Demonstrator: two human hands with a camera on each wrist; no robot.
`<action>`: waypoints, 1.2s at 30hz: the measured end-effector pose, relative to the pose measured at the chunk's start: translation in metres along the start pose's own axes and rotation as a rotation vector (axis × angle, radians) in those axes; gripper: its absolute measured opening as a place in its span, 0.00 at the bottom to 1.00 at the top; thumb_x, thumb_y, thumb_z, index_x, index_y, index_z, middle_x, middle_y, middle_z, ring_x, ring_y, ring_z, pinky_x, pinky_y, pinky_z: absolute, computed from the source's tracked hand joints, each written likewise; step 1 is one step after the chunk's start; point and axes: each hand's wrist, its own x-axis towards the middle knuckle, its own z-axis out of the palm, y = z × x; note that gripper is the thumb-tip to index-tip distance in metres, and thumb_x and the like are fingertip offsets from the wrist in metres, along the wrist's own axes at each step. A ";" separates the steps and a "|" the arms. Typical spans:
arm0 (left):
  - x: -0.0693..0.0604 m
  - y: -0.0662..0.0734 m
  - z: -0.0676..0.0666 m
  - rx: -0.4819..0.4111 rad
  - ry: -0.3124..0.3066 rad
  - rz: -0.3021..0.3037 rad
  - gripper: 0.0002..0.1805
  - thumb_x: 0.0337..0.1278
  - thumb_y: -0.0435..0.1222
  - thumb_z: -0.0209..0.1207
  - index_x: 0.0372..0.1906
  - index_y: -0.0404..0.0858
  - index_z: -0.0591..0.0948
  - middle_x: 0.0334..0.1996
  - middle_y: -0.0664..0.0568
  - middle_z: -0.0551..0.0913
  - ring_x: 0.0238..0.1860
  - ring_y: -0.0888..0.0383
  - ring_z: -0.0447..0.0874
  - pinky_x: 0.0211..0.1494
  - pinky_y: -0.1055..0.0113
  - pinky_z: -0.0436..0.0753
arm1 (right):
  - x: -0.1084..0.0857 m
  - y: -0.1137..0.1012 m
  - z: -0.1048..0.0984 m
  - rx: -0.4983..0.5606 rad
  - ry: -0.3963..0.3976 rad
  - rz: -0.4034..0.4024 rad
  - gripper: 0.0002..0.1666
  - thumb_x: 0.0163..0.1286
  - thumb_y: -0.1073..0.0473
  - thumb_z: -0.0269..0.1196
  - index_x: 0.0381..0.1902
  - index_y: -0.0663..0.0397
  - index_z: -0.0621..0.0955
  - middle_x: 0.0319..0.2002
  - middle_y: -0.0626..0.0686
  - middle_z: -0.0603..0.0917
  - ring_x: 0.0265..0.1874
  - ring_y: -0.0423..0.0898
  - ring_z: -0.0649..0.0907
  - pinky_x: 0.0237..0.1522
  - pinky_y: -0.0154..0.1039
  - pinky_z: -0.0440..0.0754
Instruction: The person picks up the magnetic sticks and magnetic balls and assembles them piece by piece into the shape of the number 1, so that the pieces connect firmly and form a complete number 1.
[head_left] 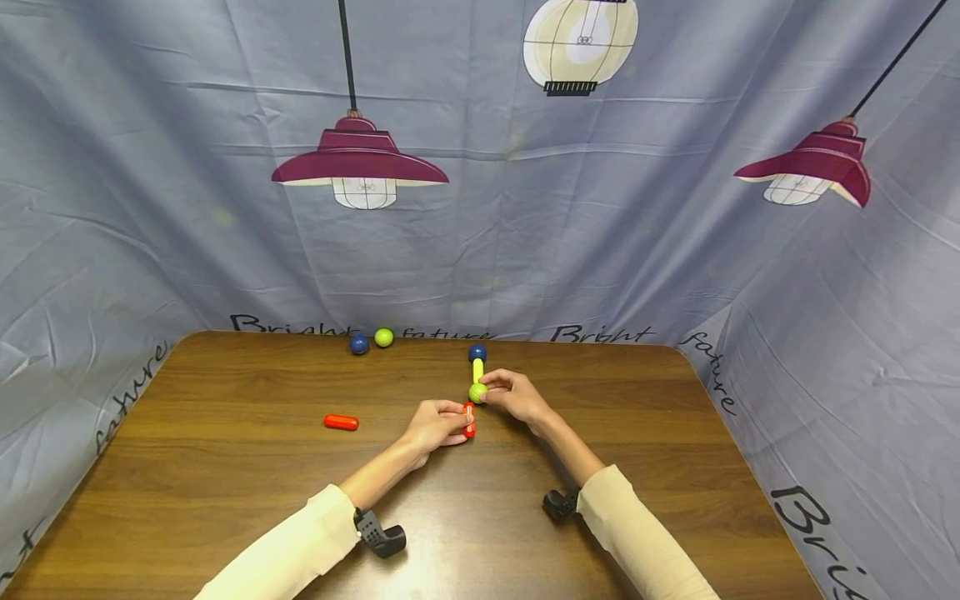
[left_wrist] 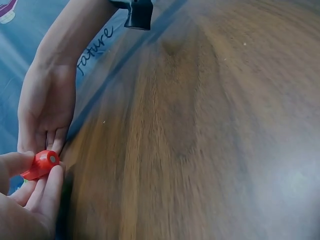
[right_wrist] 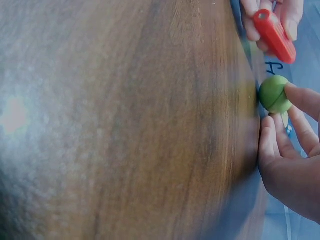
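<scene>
My left hand (head_left: 435, 426) pinches a short red rod (head_left: 469, 420) with thumb and fingers. In the left wrist view, the end of this red rod (left_wrist: 48, 159) shows a small grey dot. My right hand (head_left: 517, 398) holds a green ball (head_left: 477, 393) between thumb and fingers. Beyond that ball stretches a yellow-green rod (head_left: 477, 370), with a dark blue ball (head_left: 477, 353) at its far end. In the right wrist view the red rod (right_wrist: 275, 36) and the green ball (right_wrist: 274, 94) are close together but apart.
Another red rod (head_left: 341, 422) lies to the left on the wooden table (head_left: 247, 492). At the back edge sit a second blue ball (head_left: 358, 343) and a second green ball (head_left: 384, 337). A grey printed curtain (head_left: 480, 250) hangs behind the table and along its sides.
</scene>
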 end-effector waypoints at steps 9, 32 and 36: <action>0.008 -0.001 0.007 0.016 0.006 0.011 0.13 0.60 0.25 0.63 0.47 0.20 0.78 0.35 0.43 0.85 0.33 0.56 0.86 0.39 0.65 0.87 | 0.001 -0.001 0.001 -0.009 0.004 0.013 0.17 0.63 0.68 0.68 0.50 0.60 0.83 0.44 0.53 0.85 0.48 0.48 0.83 0.50 0.40 0.81; 0.018 -0.002 0.010 0.067 0.009 0.013 0.11 0.60 0.27 0.64 0.44 0.21 0.81 0.35 0.44 0.85 0.33 0.58 0.85 0.39 0.66 0.87 | 0.001 0.001 -0.001 -0.006 -0.004 0.001 0.17 0.64 0.66 0.67 0.51 0.61 0.82 0.44 0.54 0.86 0.46 0.48 0.83 0.48 0.40 0.81; 0.018 -0.002 0.011 0.081 0.011 0.005 0.10 0.60 0.27 0.64 0.43 0.22 0.82 0.34 0.45 0.85 0.33 0.58 0.85 0.38 0.67 0.87 | 0.001 0.002 -0.001 -0.004 -0.003 0.000 0.17 0.64 0.67 0.67 0.51 0.62 0.82 0.44 0.54 0.86 0.46 0.48 0.83 0.47 0.40 0.81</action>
